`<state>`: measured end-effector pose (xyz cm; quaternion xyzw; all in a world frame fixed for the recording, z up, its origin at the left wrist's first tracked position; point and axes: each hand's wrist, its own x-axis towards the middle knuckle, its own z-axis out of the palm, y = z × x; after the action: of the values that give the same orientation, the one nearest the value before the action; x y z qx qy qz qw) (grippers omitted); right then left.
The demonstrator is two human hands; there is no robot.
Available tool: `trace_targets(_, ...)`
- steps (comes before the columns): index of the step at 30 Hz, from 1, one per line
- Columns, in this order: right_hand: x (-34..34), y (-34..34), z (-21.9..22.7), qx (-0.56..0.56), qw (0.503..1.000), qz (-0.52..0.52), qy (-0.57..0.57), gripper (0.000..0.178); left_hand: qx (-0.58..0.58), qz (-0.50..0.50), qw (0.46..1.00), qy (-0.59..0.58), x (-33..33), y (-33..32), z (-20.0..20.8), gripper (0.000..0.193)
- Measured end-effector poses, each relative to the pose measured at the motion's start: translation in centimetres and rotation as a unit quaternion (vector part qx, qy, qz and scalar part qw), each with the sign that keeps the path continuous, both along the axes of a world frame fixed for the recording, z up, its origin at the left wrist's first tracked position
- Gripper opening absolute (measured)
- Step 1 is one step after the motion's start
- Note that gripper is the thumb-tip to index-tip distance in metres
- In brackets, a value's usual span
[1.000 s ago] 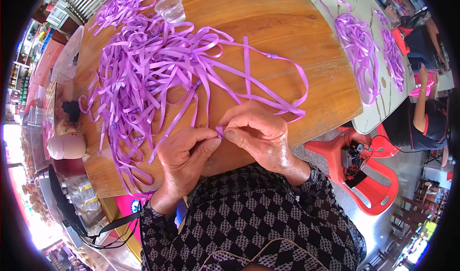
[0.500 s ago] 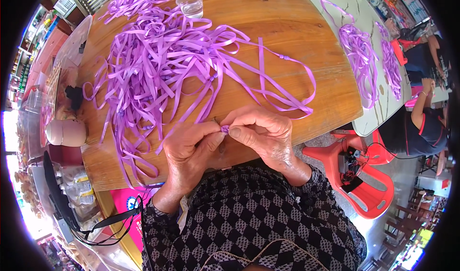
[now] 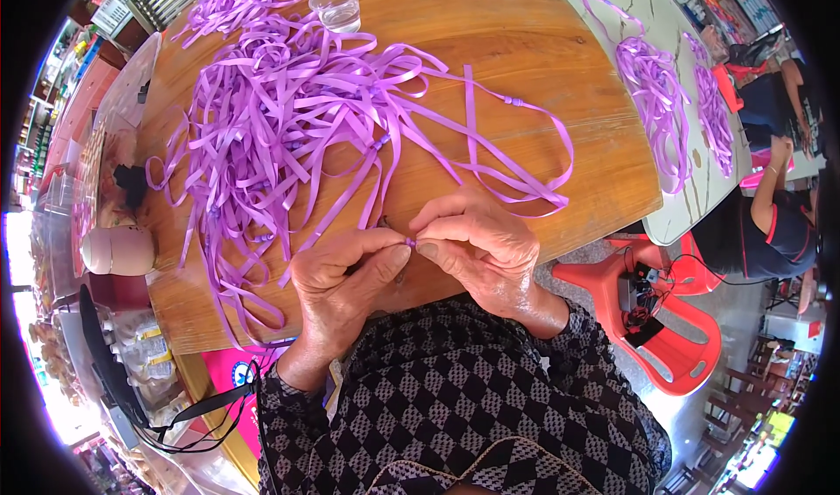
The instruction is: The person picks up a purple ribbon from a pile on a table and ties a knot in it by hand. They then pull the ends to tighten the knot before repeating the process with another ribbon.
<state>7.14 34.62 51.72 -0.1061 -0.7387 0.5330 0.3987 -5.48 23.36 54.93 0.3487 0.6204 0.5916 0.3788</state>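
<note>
My left hand and my right hand meet low over the near edge of the wooden table. Thumb and forefinger of each are closed in a pinch, tip to tip, on a small purple piece. Most of it hides behind the fingertips, so whether it is a bead or a bit of ribbon I cannot make out. Just beyond my hands lies a big tangled heap of purple ribbons. A loose ribbon loop reaches right from it, with small darker purple beads on it.
A clear plastic cup stands beyond the heap. More purple ribbons lie on a white marbled table at the right. A red plastic chair holds cables and boxes. Another person sits at the far right.
My fingertips have drawn slightly apart, and less of the purple piece shows between them. Both hands keep their pinch. The whole view has shifted a little.
</note>
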Motion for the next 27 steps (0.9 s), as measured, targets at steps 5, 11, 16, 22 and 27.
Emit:
trace_targets(5,0.2,0.2,-0.1,0.066,0.998,-0.003,0.000,0.016,-0.018,0.010,0.999,-0.048,0.0,0.0,-0.4,0.008)
trace_targets(11,0.2,0.1,-0.3,0.111,0.993,-0.018,0.020,0.018,0.031,-0.032,0.998,-0.043,-0.3,-0.6,-1.2,0.013)
trace_targets(16,0.4,0.0,-0.5,0.104,0.994,-0.027,0.021,0.018,-0.016,-0.021,0.997,-0.066,0.0,-0.6,-0.3,0.012)
trace_targets(22,0.3,-0.1,-0.5,0.116,0.993,-0.016,0.019,0.019,-0.052,-0.006,0.998,-0.026,0.2,-0.7,-0.5,0.009)
trace_targets(27,0.5,-0.2,-0.4,0.081,0.997,-0.008,0.007,0.024,-0.026,-0.012,0.999,-0.045,0.1,-0.8,-0.9,0.011)
